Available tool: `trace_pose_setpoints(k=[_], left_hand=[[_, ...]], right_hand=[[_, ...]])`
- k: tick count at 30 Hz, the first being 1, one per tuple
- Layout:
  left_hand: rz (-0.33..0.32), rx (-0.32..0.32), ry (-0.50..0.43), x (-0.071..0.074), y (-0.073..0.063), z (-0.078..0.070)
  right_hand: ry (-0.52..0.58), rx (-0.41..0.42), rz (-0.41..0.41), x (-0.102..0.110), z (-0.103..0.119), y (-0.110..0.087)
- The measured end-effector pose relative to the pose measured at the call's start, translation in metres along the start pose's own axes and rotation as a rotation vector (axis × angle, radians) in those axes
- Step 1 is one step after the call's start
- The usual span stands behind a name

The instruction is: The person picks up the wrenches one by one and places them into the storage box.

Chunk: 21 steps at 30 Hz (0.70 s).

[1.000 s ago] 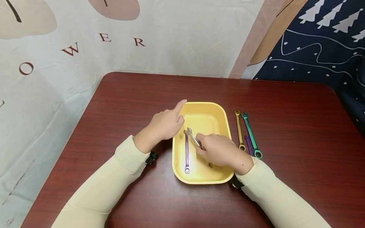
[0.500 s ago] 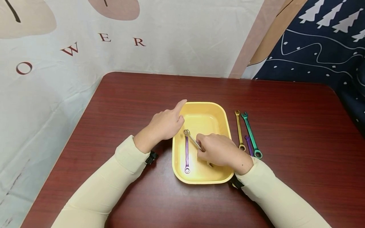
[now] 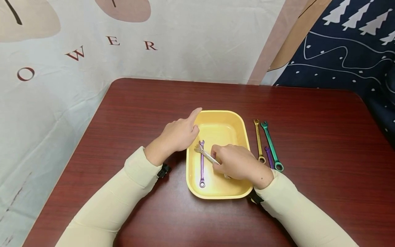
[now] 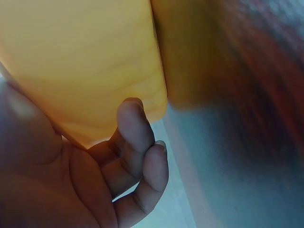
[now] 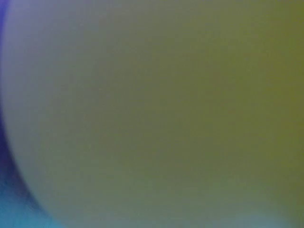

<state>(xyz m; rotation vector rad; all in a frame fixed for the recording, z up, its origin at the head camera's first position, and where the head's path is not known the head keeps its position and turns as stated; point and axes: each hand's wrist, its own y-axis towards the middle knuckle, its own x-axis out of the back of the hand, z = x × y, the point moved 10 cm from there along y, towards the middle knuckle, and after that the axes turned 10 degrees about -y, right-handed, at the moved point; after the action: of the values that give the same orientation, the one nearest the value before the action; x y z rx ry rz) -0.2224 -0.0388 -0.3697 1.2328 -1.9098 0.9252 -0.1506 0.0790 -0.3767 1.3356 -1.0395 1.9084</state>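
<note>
Head: right hand (image 3: 236, 162) pinches silver wrench (image 3: 207, 156) inside yellow tray (image 3: 216, 132), open end overlapping purple wrench (image 3: 202, 171); careless swing could knock the latter askew. Left wrist: left hand (image 4: 80, 180), fingers curled, grips tray wall; slackening might let tray slide. Right wrist: blurred, illegible.

An indoor tabletop setting is shown; the kind of building cannot be told. A dark red-brown, wood-grain table (image 3: 154, 103) with rounded far corners is backed by a creased white cloth (image 3: 197, 41) bearing dark-red letters (image 3: 151, 45) and, at far right, by a navy cloth (image 3: 327, 58) printed with white trees (image 3: 337, 13).
</note>
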Motion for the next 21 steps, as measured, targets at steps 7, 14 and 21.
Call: trace_pose_setpoints(k=[7, 14, 21], left_hand=[[0.003, 0.005, 0.008, 0.0, 0.0002, 0.0002], [0.003, 0.008, 0.007, -0.0002, 0.0, 0.0009], [-0.001, 0.001, 0.004, -0.0004, 0.0001, 0.0002]], right_hand=[[0.022, -0.003, -0.008, 0.0012, -0.0007, -0.0003], [0.046, 0.019, -0.021, 0.0028, 0.0009, -0.0008], [0.12, 0.024, -0.093, 0.0099, 0.0005, 0.0]])
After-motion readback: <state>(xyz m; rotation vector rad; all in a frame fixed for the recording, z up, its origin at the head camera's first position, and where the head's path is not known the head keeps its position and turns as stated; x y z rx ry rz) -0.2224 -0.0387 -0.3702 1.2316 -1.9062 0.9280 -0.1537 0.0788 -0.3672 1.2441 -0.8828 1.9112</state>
